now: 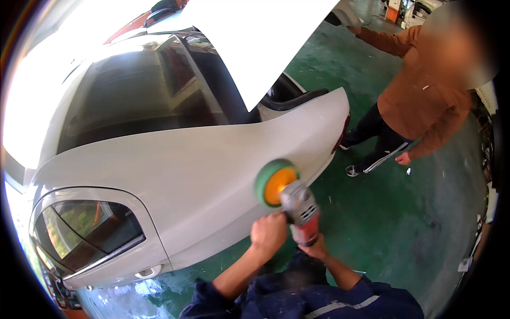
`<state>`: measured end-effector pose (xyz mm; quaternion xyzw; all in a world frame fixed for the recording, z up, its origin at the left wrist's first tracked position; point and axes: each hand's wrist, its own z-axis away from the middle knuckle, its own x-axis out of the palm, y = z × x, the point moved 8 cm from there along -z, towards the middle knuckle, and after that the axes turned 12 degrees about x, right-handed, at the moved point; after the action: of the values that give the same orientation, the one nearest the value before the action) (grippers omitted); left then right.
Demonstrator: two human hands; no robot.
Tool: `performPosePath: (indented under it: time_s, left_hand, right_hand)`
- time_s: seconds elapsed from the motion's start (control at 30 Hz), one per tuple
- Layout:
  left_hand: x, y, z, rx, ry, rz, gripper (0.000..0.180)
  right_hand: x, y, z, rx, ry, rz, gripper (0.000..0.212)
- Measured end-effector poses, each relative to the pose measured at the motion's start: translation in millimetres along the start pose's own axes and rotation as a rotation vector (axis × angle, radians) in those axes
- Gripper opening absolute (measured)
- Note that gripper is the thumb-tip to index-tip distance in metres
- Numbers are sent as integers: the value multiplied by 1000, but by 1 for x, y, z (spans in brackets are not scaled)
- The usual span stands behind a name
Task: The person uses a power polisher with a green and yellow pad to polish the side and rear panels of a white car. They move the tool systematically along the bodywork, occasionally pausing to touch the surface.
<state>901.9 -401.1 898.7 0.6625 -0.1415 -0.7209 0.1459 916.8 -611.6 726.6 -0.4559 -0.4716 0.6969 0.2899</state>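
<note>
A power polisher (302, 204) with a grey head and red body is between my two hands. Its round green foam pad (261, 183) with a yellow centre lies against the rear side panel of a white car (202, 165); pad and centre look smeared, as if spinning. My left hand (268, 233) is closed round the side handle, which is mostly hidden by the fingers. Lower down, my right hand (316, 248) is wrapped round the rear end of the red body, its fingers partly hidden by the tool.
A person in a brown top (406, 106) stands beyond the car's rear corner, one arm raised to a pale panel (348, 16). The rear door (106, 239) is at left. Green floor (372, 228) runs along the right, with shelves and clutter at the far edge.
</note>
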Motion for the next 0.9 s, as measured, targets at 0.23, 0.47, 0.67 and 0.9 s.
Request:
performPosePath:
  time_s: [0.23,0.47,0.67,0.9]
  left_hand:
    - [-4,-91,155,-305,194,-134,19]
    - [-24,-108,184,-456,306,-24,20]
    - [-77,-59,95,-383,200,-27,24]
    - [-121,-7,6,-323,140,-71,25]
  right_hand:
    - [123,-21,18,-98,-257,160,41]
    - [96,-97,10,-40,-357,265,36]
    - [15,-116,-15,62,-286,255,26]
    - [-69,-152,-58,256,-374,309,28]
